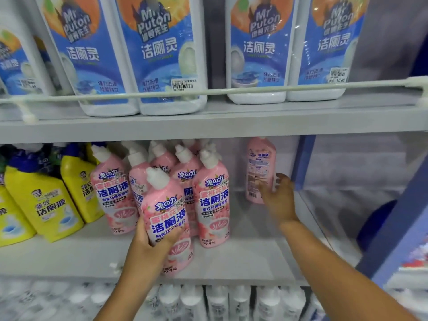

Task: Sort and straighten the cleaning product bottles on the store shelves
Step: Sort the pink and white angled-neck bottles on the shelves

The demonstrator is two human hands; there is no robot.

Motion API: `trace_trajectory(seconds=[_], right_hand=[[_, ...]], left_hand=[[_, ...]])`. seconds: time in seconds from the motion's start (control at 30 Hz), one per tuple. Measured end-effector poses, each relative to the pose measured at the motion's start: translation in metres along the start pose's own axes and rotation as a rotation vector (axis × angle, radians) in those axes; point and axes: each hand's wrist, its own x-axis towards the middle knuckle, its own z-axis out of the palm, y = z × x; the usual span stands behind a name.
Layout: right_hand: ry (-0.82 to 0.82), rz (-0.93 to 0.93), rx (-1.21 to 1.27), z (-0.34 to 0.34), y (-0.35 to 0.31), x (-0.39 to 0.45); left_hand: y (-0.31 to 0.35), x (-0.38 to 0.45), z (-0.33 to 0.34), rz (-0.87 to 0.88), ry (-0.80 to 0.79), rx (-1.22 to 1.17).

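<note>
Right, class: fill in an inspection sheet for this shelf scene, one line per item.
Surface: grey middle shelf, bare patch at the right.
Job's things: front pink bottle held at the shelf edge; lone pink bottle at the back right, back label outward; pink group upright.
Clutter: yellow bottles leaning, left.
Grippers: left hand grips the front bottle; right hand touches the lone one.
Cables: nothing seen.
Surroundings: blue-labelled jugs above, white bottles below.

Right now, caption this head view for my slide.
Left hand grips a front pink toilet-cleaner bottle; right hand reaches a backward-facing pink bottle.
</note>
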Motion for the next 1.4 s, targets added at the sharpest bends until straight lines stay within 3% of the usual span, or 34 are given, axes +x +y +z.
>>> trace_trajectory(seconds=[0.07, 0.17, 0.2, 0.47, 0.63, 0.77, 0.9, 1.03, 1.4], right_hand=[[-0.033, -0.036, 0.133, 0.006, -0.008, -0.037], [-0.429, -0.012, 0.149, 0.025, -0.02, -0.079], [-0.485, -0.007, 0.145, 0.031, -0.021, -0.086], [-0.5, 0.035, 0.181, 0.029, -0.026, -0.086], [-0.236, 0.055, 0.279, -0.037, -0.021, -0.071], [0.015, 0.008, 0.177, -0.09, -0.001, -0.045], [0.225, 0.006, 0.141, -0.1, 0.018, -0.038], [0.364, -0.108, -0.017, -0.098, 0.022, -0.035], [0.402, -0.114, -0.134, -0.095, 0.037, -0.02]], left_hand=[[0.0, 0.002, 0.001, 0.007, -0.007, 0.005], [0.0, 0.004, 0.004, 0.01, -0.036, 0.038], [0.001, 0.005, 0.005, 0.009, -0.051, 0.045], [-0.016, -0.006, 0.018, 0.007, -0.14, 0.049], [-0.013, -0.01, 0.049, 0.08, -0.158, 0.056], [-0.009, -0.013, 0.103, 0.082, -0.214, 0.016], [-0.003, -0.01, 0.152, 0.111, -0.279, 0.003], [-0.005, 0.0, 0.18, 0.114, -0.256, 0.03], [-0.009, 0.021, 0.17, 0.117, -0.334, 0.121]])
